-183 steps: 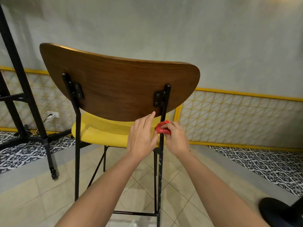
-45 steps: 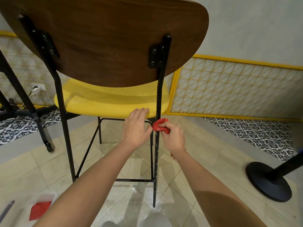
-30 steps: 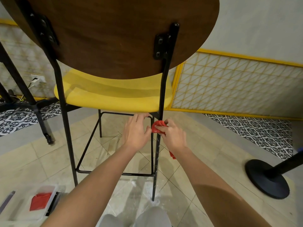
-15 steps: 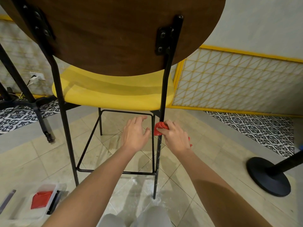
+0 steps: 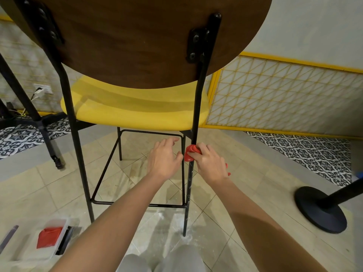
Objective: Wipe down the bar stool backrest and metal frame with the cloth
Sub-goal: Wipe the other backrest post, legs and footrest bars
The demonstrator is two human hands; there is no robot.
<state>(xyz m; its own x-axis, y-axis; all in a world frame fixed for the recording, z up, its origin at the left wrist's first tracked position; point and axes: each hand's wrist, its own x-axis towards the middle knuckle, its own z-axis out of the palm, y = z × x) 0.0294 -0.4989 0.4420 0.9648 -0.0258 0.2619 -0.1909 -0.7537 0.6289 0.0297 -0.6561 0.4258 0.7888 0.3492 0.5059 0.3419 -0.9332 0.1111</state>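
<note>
The bar stool fills the upper view: a dark wooden backrest [image 5: 137, 40], a yellow seat [image 5: 135, 112] and a black metal frame. My right hand [image 5: 210, 163] pinches a red cloth [image 5: 190, 154] around the rear right leg [image 5: 189, 185], just below the seat. A bit of cloth sticks out behind that hand's wrist. My left hand [image 5: 163, 156] hovers beside the leg on its left, fingers spread, holding nothing; its thumb is close to the cloth.
A clear plastic tray [image 5: 45, 240] with a red cloth in it lies on the tiled floor at lower left. A black round post base [image 5: 320, 209] stands at right. A black table leg [image 5: 47, 142] stands at left. My knees show at the bottom edge.
The cloth and my right hand have slid down the rear right leg from beside the seat to below it. My left hand followed alongside. The view has dropped lower and closer.
</note>
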